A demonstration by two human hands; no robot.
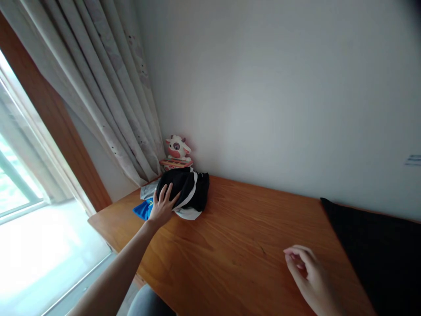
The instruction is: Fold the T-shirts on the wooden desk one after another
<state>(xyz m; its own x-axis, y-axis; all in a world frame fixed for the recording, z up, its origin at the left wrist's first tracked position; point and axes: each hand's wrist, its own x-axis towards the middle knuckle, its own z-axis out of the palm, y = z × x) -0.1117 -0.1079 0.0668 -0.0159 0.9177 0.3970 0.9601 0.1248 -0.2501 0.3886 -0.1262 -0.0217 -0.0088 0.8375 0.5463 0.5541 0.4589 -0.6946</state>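
Note:
My left hand [162,208] lies with its fingers spread on a bundled heap of black cloth with white trim [200,188], at the far left of the wooden table. It looks like folded clothing. A blue cloth [141,210] and a grey cloth [148,191] stick out from the heap's left side, and a white piece [189,214] shows under its front. Over the table's right part, my right hand [309,274] is loosely curled, thumb and forefinger tips close together. Nothing shows between them.
Behind the heap stands a cow toy [177,149] with a small keyboard, against the wall. A black cloth or mat [388,245] covers the right end of the wooden table [243,228]. A curtain [108,79] and a window [19,175] are on the left.

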